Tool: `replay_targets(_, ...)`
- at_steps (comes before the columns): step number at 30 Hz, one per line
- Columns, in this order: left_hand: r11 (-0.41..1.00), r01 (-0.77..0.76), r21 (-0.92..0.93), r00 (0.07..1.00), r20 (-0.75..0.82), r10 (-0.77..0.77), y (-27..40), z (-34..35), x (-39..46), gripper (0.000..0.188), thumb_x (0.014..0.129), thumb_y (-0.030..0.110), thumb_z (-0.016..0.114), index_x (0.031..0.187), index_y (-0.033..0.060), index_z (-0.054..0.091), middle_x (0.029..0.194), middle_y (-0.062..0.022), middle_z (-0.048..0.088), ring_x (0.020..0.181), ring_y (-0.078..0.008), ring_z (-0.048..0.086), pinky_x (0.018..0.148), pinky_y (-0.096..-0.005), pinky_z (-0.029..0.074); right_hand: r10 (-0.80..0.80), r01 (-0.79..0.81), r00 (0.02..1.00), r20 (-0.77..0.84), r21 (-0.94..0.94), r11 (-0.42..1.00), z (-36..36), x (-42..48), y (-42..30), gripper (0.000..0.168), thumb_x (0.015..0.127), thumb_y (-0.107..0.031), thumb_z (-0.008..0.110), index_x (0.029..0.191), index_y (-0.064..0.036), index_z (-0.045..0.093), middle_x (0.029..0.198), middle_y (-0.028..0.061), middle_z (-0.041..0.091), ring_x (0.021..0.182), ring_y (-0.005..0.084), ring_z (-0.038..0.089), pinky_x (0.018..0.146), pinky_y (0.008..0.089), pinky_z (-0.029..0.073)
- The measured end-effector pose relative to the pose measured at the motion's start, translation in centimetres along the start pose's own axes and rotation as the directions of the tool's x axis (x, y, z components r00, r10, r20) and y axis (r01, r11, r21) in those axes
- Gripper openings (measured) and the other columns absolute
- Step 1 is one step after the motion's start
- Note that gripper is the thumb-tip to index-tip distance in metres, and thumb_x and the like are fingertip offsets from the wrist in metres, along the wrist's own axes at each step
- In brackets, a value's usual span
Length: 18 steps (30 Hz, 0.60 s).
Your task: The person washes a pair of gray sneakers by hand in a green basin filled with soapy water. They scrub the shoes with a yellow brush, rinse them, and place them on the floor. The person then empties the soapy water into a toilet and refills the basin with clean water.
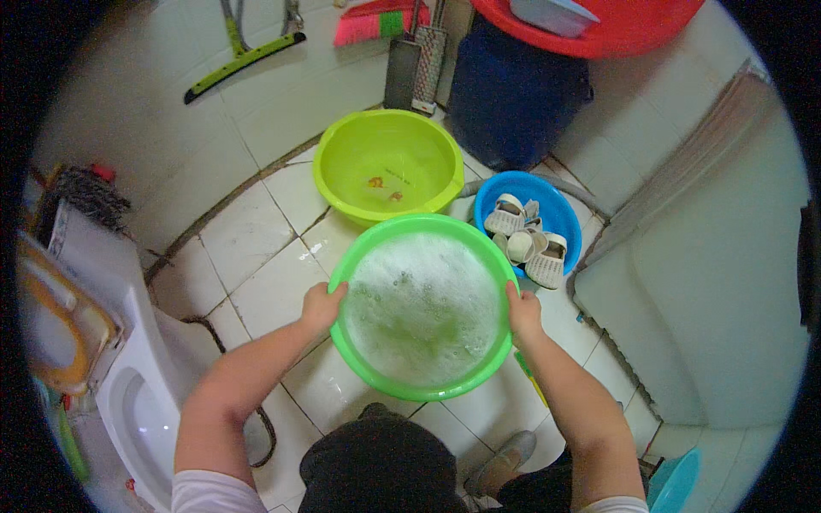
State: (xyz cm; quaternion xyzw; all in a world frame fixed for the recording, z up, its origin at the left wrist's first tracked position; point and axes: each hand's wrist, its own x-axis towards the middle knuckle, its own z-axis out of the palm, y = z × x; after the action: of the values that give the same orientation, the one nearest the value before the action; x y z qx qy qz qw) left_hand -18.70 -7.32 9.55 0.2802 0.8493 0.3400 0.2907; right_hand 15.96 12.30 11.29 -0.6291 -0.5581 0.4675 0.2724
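A round green plastic basin point(424, 390) full of foamy, soapy water point(423, 308) is between my two hands. My left hand point(322, 308) grips its left rim, thumb on top. On the opposite rim, my right hand point(524, 312) has the same kind of hold. Just beyond the basin stands a yellow-green basin point(333, 186) with printed fish on its bottom. To the right of that, a small blue basin point(563, 205) holds several pale shoes point(545, 261), some overhanging its near rim. What lies under the foam is hidden.
A white toilet point(138, 410) stands at the left. A squeegee point(244, 67) and a pink-bristled broom point(372, 29) are by the far wall. A dark blue bin point(513, 96) is beneath a red basin point(596, 48). A green-and-yellow object point(531, 378) shows beside my right forearm.
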Motion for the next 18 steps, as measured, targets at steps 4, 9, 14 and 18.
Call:
replay_targets(4, 0.970, 0.032, -0.242, 0.999, -0.017, -0.037, 5.7, -7.2, -3.9, 0.044, 0.085, 0.034, 0.058, 0.089, -0.0090, 0.061, 0.080, -0.0173, 0.064, 0.069, -0.0256, 0.063, 0.065, -0.0393, 0.048, -0.127, 0.123, 0.991, 0.027, 0.132, 0.984, -0.3, -1.0, -7.1, 0.045, 0.087, -0.040, 0.059, 0.080, 0.004, 0.063, 0.072, 0.0125, 0.063, 0.063, 0.0192, 0.058, 0.058, 0.0360, 0.046)
replay_targets(9, 0.845, -0.050, -0.533, 0.995, -0.102, -0.005, 7.3, -17.3, -9.8, 0.034, 0.087, 0.025, 0.055, 0.097, -0.0074, 0.058, 0.079, -0.0116, 0.063, 0.066, -0.0215, 0.061, 0.061, -0.0355, 0.049, -0.247, 0.215, 0.928, 0.277, 0.141, 0.966, -0.8, -6.1, -20.6, 0.041, 0.088, -0.033, 0.059, 0.092, 0.008, 0.060, 0.081, 0.0127, 0.064, 0.068, 0.0200, 0.059, 0.061, 0.0359, 0.047)
replay_targets(14, 0.627, -0.004, -0.779, 1.000, -0.009, -0.004, 11.7, -26.7, -18.1, 0.030, 0.090, 0.024, 0.048, 0.102, -0.0020, 0.057, 0.082, -0.0093, 0.063, 0.066, -0.0193, 0.061, 0.058, -0.0343, 0.050, -0.276, 0.215, 0.865, 0.418, 0.188, 0.958, -1.4, -10.6, -29.1, 0.043, 0.090, -0.033, 0.058, 0.098, 0.009, 0.059, 0.084, 0.0128, 0.063, 0.069, 0.0208, 0.059, 0.060, 0.0364, 0.047)
replay_targets(18, 0.573, 0.057, -0.818, 0.997, 0.015, -0.078, 17.6, -27.7, -25.2, 0.027, 0.092, 0.025, 0.045, 0.097, 0.0019, 0.058, 0.079, -0.0075, 0.063, 0.061, -0.0171, 0.059, 0.052, -0.0322, 0.046, -0.264, 0.252, 0.793, 0.548, 0.099, 0.963, -5.7, -9.6, -33.4, 0.045, 0.091, -0.034, 0.055, 0.094, 0.010, 0.061, 0.080, 0.0134, 0.063, 0.067, 0.0222, 0.059, 0.061, 0.0379, 0.047)
